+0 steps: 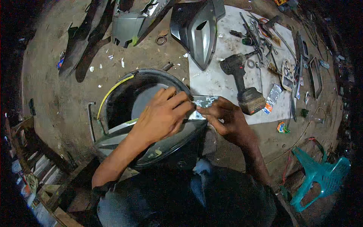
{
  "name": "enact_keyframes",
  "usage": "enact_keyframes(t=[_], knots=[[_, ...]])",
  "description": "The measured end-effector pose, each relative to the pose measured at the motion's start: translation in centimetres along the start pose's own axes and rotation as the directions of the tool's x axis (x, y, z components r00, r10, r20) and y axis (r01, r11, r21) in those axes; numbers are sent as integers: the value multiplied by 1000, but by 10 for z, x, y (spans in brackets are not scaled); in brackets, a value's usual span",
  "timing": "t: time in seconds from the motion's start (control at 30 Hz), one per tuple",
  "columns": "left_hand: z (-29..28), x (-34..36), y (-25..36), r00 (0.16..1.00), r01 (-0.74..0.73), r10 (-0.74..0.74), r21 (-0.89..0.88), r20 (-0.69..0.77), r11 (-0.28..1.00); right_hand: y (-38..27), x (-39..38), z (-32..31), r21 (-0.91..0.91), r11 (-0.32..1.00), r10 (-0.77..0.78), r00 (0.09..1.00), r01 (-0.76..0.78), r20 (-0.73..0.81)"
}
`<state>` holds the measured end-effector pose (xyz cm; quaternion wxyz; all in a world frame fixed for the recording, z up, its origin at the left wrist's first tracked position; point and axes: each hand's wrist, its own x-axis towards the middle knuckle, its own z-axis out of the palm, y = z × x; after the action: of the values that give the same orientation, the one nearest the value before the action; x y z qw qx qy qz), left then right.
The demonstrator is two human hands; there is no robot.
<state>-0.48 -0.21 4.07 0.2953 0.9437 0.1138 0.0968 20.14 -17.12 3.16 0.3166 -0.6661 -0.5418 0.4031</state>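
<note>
Panel, patched with white, lies between left hand and right hand, both curled, fingertips against it, though whether either grips I cannot tell.

Small lettering stands on a silver packet.

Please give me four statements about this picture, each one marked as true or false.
1. The cordless power tool lies on the white sheet. True.
2. The teal plastic piece is at upper left. False: the teal plastic piece is at lower right.
3. The left hand and the right hand are close together, at a silvery patterned piece. True.
4. The yellow strip lies on the white sheet. False: the yellow strip runs along the black tub.
</note>
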Motion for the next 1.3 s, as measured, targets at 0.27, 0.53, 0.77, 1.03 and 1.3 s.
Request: enact_keyframes(t=[0.27, 0.53, 0.77, 1.03, 1.3], knots=[[6, -1, -1, 994, -68, 65, -25, -86, 997, 1, 4, -11, -123, 987, -98, 993, 105, 63], [4, 0, 1, 997, -58, 53, -96, -56, 994, 2, 2, -13, -178, 980, -64, 989, 87, 131], [6, 0, 0, 996, -79, 74, -101, -53, 992, 5, -1, -13, -108, 991, -69, 991, 82, 119], [9, -2, 0, 998, -62, 62, -114, 2, 992, 3, 0, -16, -62, 993, -92, 987, 101, 135], [9, 1, -1, 997, -75, 78, -127, 22, 989, 2, -2, -17, -206, 974, -53, 978, 95, 201]])
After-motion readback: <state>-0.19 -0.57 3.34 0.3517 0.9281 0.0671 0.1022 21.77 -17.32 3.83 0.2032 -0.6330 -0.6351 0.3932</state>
